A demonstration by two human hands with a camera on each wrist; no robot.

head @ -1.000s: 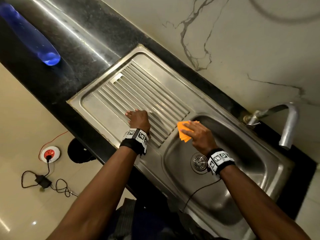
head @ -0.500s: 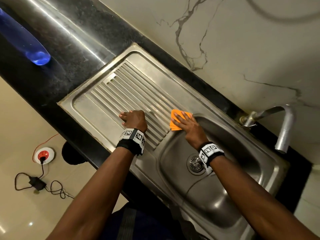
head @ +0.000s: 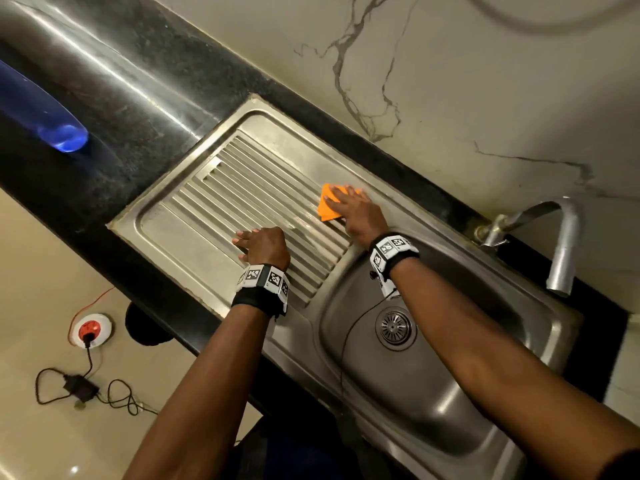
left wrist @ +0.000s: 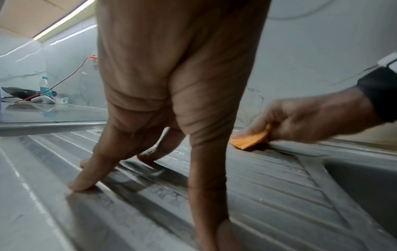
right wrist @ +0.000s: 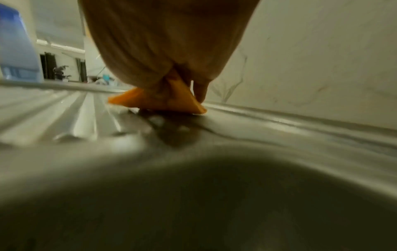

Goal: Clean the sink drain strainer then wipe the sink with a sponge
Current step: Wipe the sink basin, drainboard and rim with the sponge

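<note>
My right hand (head: pixel 358 214) holds an orange sponge (head: pixel 327 209) down on the ribbed drainboard (head: pixel 221 202), at its far side near the basin corner. In the right wrist view the sponge (right wrist: pixel 163 101) folds up into my right hand (right wrist: pixel 167 42). From the left wrist, the sponge (left wrist: pixel 249 141) shows under the right hand (left wrist: pixel 311 118). My left hand (head: pixel 261 245) rests on the drainboard's near ribs; its straight fingertips (left wrist: pixel 79 186) press the steel and hold nothing. The round drain strainer (head: pixel 393 328) sits in the bottom of the sink basin (head: pixel 450 410), partly behind my right forearm.
A steel tap (head: pixel 564 244) arches over the basin's far right corner. A blue bottle (head: pixel 41 112) stands on the black counter (head: pixel 104 98) to the left. A marble wall runs behind the sink. On the floor below lie a socket (head: pixel 90 329) and cables.
My right hand has slid the sponge from the basin's edge up onto the far side of the drainboard. The left hand stays planted on the ribs.
</note>
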